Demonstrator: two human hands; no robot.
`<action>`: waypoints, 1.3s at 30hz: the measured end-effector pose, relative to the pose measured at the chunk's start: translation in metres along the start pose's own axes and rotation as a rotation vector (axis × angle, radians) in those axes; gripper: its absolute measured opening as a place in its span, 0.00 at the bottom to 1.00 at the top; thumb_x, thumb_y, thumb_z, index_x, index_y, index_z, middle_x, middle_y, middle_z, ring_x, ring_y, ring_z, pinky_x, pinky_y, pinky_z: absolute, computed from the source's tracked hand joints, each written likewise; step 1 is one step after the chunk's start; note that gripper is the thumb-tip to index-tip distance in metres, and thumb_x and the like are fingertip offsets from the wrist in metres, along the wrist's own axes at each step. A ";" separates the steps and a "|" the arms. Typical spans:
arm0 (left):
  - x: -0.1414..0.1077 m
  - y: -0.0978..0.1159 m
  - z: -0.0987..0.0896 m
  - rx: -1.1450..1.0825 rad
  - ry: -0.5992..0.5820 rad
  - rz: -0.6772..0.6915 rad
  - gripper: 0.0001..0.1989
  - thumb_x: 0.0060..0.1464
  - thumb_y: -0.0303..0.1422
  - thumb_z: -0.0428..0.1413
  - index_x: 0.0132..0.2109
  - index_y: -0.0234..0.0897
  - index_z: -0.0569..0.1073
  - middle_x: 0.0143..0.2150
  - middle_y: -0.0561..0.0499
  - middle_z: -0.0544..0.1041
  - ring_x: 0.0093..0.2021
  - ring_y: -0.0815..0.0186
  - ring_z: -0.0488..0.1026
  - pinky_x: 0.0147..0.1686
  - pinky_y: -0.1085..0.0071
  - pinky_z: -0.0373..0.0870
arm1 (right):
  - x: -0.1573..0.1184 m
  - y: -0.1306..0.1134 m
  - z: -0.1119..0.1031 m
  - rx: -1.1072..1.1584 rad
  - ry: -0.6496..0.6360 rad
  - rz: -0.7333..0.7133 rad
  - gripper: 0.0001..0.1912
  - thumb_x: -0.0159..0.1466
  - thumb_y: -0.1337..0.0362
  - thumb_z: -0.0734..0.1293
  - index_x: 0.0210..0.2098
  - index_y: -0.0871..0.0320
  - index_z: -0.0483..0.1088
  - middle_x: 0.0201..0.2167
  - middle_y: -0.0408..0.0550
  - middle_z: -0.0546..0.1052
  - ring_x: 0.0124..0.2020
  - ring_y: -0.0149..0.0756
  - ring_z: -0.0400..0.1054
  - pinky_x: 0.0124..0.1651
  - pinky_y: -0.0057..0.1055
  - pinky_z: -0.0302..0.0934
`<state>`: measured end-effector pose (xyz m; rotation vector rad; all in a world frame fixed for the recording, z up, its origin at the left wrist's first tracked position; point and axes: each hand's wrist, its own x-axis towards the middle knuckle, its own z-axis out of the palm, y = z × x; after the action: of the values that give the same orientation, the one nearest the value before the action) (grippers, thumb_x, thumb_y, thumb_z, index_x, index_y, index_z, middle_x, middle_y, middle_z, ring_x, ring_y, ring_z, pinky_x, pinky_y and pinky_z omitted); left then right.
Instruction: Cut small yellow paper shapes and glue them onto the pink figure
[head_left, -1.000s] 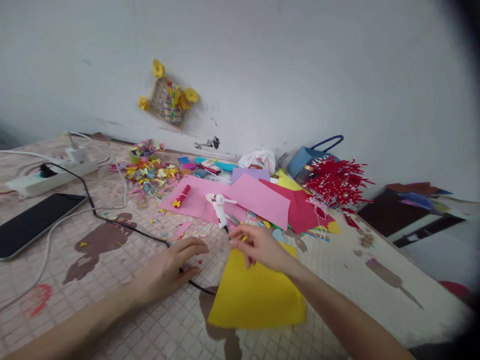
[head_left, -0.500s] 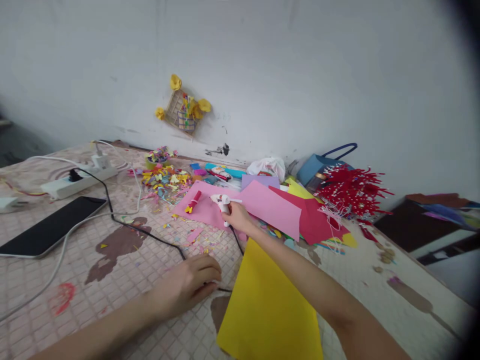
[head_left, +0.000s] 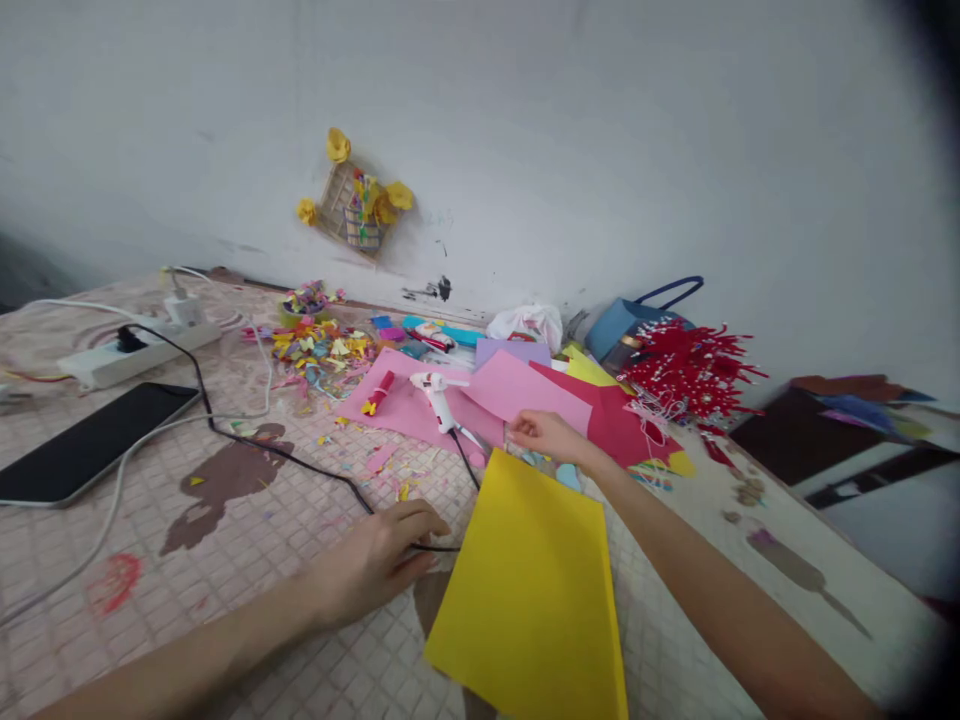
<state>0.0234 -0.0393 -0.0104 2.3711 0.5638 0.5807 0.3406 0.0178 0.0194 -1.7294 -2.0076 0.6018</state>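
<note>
A white glue gun [head_left: 441,402] lies on a pink sheet [head_left: 397,405], beside a small red roll [head_left: 378,393] with a yellow end. Its black cord [head_left: 330,473] runs across the table and between the thumb and fingers of my left hand [head_left: 394,548], which is closed around it. To the right of the glue gun, apart from it, my right hand [head_left: 541,432] hovers with loosely bent fingers and nothing visible in them. It is near the edge of another pink sheet [head_left: 525,388]. A yellow sheet [head_left: 532,580] stands out in front of me, between my forearms.
On the left are a power strip [head_left: 142,352], a dark tablet-like device [head_left: 97,440] and a white cable [head_left: 112,500]. Paper scraps [head_left: 322,345] heap at the back. Rightward lie red paper [head_left: 611,425], a red bristly bundle [head_left: 686,370] and a blue bag [head_left: 622,325].
My right hand has let go of the glue gun, which now rests on the pink sheet, and has moved right, towards me. My left hand stays at the cord. The view has shifted slightly.
</note>
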 end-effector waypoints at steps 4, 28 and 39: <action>0.017 0.013 0.010 -0.142 0.002 -0.096 0.13 0.49 0.21 0.52 0.42 0.39 0.69 0.42 0.50 0.71 0.43 0.65 0.68 0.37 0.74 0.67 | -0.031 0.020 0.008 0.027 -0.042 -0.012 0.14 0.51 0.61 0.70 0.36 0.60 0.71 0.28 0.46 0.75 0.28 0.34 0.68 0.30 0.27 0.60; -0.038 -0.003 -0.032 -0.375 0.157 -0.437 0.13 0.49 0.34 0.55 0.44 0.40 0.73 0.35 0.51 0.73 0.34 0.65 0.71 0.32 0.73 0.69 | -0.068 -0.022 0.009 0.046 0.267 -0.076 0.07 0.63 0.62 0.59 0.33 0.58 0.66 0.29 0.44 0.72 0.30 0.33 0.66 0.32 0.27 0.59; -0.082 -0.040 -0.070 -0.503 0.538 -0.669 0.27 0.37 0.44 0.64 0.48 0.46 0.72 0.50 0.54 0.74 0.51 0.59 0.69 0.45 0.74 0.70 | -0.065 -0.018 0.060 -0.220 0.245 0.008 0.10 0.55 0.67 0.66 0.37 0.57 0.62 0.25 0.42 0.69 0.29 0.35 0.64 0.29 0.27 0.51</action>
<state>-0.0901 -0.0208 -0.0086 1.4199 1.2146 0.9082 0.3003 -0.0520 -0.0215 -1.8355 -1.9514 0.1637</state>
